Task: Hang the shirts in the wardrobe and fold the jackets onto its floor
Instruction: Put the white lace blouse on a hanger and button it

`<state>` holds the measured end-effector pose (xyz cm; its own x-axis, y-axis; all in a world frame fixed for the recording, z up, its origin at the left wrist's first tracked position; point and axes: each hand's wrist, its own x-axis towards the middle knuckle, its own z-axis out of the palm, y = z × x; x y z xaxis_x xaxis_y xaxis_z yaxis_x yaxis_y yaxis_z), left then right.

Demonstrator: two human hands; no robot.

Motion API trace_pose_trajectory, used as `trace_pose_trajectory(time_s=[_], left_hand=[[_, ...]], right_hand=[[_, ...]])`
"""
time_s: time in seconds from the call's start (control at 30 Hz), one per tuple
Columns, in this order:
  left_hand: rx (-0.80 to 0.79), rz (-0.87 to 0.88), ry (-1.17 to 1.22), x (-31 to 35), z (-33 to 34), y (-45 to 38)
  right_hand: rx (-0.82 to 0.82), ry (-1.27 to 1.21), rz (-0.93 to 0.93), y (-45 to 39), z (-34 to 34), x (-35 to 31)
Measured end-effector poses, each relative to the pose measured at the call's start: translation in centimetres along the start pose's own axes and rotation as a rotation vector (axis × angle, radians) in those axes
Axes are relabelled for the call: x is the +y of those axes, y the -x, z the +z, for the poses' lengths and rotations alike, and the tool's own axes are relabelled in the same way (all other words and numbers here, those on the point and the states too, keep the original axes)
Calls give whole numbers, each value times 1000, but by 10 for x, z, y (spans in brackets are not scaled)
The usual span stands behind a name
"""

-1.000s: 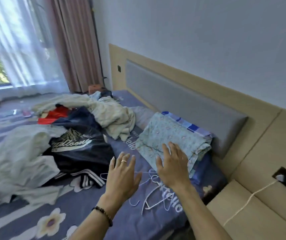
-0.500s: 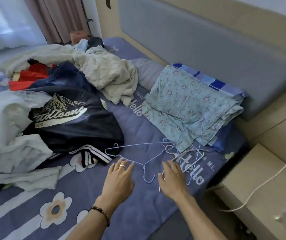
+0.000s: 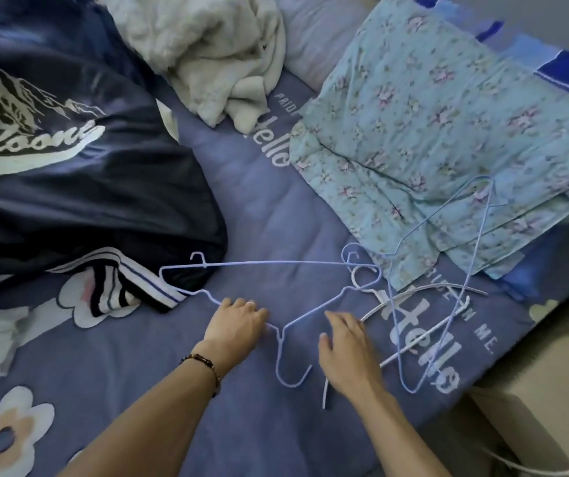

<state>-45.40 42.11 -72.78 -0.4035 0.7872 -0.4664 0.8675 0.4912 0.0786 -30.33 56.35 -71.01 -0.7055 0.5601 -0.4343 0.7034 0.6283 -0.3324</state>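
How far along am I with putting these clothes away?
Nothing looks done yet: the navy jacket and cream garment lie unfolded on the bed, and no wardrobe is in view. In hand: your left hand is on the blue hanger, while your right hand reaches into the tangled hangers. All hanging and folding remains.
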Motion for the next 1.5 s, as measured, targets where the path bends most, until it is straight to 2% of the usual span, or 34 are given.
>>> trace_pose_trajectory(time_s=[0.1, 0.23, 0.33, 0.4, 0.47, 0.53, 0.6, 0.7, 0.77, 0.87, 1.03, 1.13, 1.2, 1.23, 1.3, 1.4, 1.5], left_hand=[[169, 47, 211, -8, -7, 16], [234, -132, 462, -14, -48, 47], [422, -290, 788, -16, -80, 67], [474, -367, 940, -20, -101, 85], [467, -292, 960, -21, -114, 104], [467, -206, 1014, -32, -130, 135], [433, -136, 1048, -51, -138, 164], [298, -46, 1015, -94, -136, 207], [185, -14, 904, -124, -129, 236], [54, -86, 680, -183, -105, 293], [231, -377, 647, -305, -43, 379], [478, -576, 657, -370, -38, 387], [655, -666, 708, -399, -46, 372], [695, -692, 720, -415, -49, 358], [658, -763, 755, -441, -56, 331], [599, -841, 975, -468, -65, 296], [618, -699, 1048, -472, -67, 283]], right_hand=[[155, -61, -9, 9, -10, -12], [391, -165, -49, 15, -58, -42], [381, -577, 20, 29, -100, -81], [251, -685, 10, 39, -111, -115], [43, -661, -27, 44, -108, -147], [-62, -628, -49, 51, -104, -186], [-78, -639, -71, 62, -99, -225], [10, -683, -58, 80, -79, -283], [45, -762, -40, 89, -64, -321], [-9, -709, -125, 104, -46, -383], [-7, -440, -311, 118, 8, -492], [3, -359, -350, 114, 43, -537], [41, -390, -334, 109, 55, -554], [58, -402, -324, 103, 62, -560], [107, -400, -314, 94, 71, -567], [170, -405, -267, 79, 75, -567], [175, -447, -185, 63, 73, -567]])
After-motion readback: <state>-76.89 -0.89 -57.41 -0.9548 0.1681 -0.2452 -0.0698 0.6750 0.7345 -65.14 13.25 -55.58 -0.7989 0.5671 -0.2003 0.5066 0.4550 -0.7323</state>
